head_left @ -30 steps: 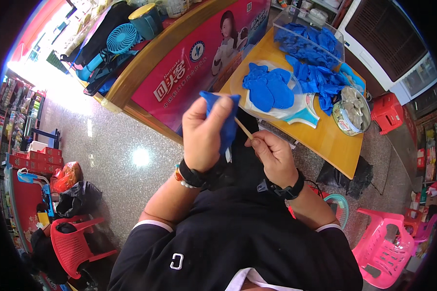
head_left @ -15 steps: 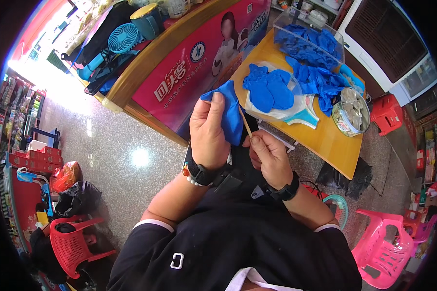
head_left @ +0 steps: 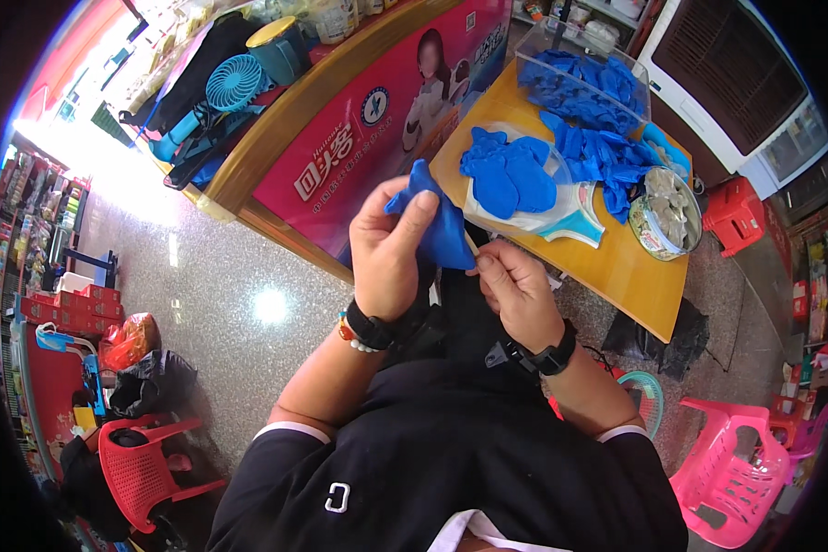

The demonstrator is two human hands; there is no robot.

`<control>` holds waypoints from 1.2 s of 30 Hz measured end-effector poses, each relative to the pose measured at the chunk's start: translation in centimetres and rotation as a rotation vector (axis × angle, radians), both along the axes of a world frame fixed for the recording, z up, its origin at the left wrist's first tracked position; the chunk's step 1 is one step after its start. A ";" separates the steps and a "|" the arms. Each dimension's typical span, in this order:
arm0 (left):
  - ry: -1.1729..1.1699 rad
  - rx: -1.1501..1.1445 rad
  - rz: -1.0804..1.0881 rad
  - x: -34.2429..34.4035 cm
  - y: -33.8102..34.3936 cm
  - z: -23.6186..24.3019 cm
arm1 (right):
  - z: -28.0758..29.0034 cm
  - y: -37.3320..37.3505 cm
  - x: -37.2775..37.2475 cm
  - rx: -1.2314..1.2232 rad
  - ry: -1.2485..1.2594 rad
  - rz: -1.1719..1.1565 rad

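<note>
My left hand (head_left: 386,258) is closed on a blue cloth piece (head_left: 444,235), its thumb pressed on top and a pointed corner standing up above the fingers. In my right hand (head_left: 523,293) a thin light wooden stick (head_left: 471,244) is pinched between thumb and fingers. The stick lies against the cloth's right edge, and much of it is hidden by the cloth; whether its tip is inside I cannot tell. Beyond my hands, rounded blue cloth pieces (head_left: 515,179) lie on a clear plastic bag at the near left part of the wooden table (head_left: 639,293).
A clear plastic bin (head_left: 582,83) of blue cloth pieces stands at the table's far end, beside a loose blue heap (head_left: 603,156). A round tin (head_left: 664,213) sits at the right edge. A wooden counter (head_left: 276,110) with a pink front stands left; a pink chair (head_left: 731,460) is lower right.
The blue cloth has tilted and swung, its lower corner now close to my right fingertips. Less of the stick shows. My left hand has shifted slightly left.
</note>
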State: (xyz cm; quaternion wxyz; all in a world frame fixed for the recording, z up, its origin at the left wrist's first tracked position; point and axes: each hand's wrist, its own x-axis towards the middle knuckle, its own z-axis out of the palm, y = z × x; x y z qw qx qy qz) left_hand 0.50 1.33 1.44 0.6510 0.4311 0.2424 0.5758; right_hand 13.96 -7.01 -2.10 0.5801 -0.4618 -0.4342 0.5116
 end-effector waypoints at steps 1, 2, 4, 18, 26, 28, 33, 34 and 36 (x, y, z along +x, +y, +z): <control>-0.022 -0.006 0.019 -0.3 0.5 0.0 | 0.0 0.0 0.1 0.056 -0.115 -0.029; -0.024 -0.003 -0.001 -0.8 1.0 0.0 | 0.0 0.0 0.2 0.112 -0.230 -0.058; -0.027 -0.032 0.051 -1.5 1.8 0.7 | -0.6 -0.5 1.1 0.103 -0.352 -0.042; 0.038 0.188 0.117 -0.7 0.3 0.2 | 2.7 1.9 0.9 0.029 0.212 -0.078; 0.287 0.267 0.069 0.2 0.7 -0.1 | 2.4 1.6 0.7 0.115 -0.079 -0.213; 0.418 0.316 0.117 0.2 0.8 -0.6 | 1.8 1.4 1.2 0.096 -0.181 -0.200; 0.437 0.190 -0.040 0.6 2.0 -2.7 | -0.4 0.9 3.4 -0.080 0.071 -0.087; 0.456 0.071 -0.101 0.6 2.0 -2.7 | -0.5 0.8 4.3 -0.113 0.176 -0.118; 0.427 0.075 -0.075 -0.1 3.1 -3.9 | -1.6 1.1 8.4 -0.253 0.283 -0.342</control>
